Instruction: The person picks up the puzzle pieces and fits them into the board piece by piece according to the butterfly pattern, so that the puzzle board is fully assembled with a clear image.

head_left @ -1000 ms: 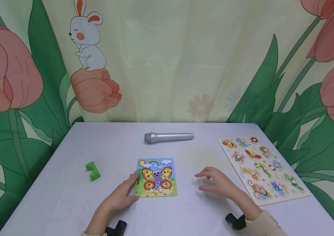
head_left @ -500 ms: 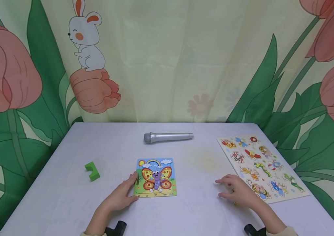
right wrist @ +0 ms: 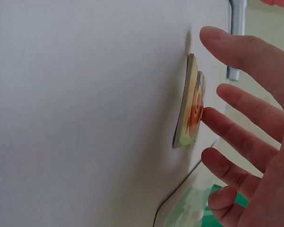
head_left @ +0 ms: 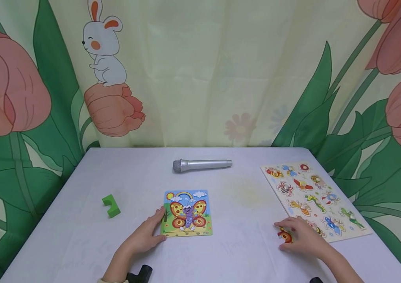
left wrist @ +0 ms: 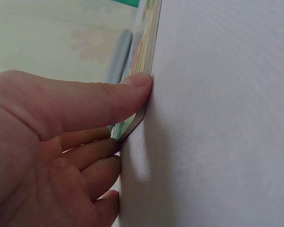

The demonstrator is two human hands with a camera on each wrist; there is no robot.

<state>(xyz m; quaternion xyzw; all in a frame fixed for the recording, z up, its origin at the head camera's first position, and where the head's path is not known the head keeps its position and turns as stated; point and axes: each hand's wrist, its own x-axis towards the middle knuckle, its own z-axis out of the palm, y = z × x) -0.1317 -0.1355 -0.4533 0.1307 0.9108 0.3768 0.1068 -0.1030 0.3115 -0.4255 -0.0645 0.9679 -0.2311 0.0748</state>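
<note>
My left hand (head_left: 143,232) rests at the left edge of a square butterfly puzzle (head_left: 187,214). In the left wrist view its thumb (left wrist: 138,85) touches the edge of the puzzle and the fingers lie loosely alongside. Above some small puzzle pieces (head_left: 286,236) with a red and yellow swirl, my right hand (head_left: 304,237) is spread, thumb and forefinger apart on either side. The right wrist view shows these puzzle pieces (right wrist: 191,111) flat on the table, apparently one on another. A fingertip is near or touching them; the thumb stands clear.
A cream board with insect pictures (head_left: 311,202) lies at the right, partly under my right hand from above. A silver toy microphone (head_left: 203,165) lies at the back. A green block (head_left: 111,206) sits at the left. Behind the table hangs a printed curtain (head_left: 200,78).
My right hand has moved right and toward me, from beside the butterfly puzzle to over the small swirl pieces. My left hand and the butterfly puzzle have stayed in place.
</note>
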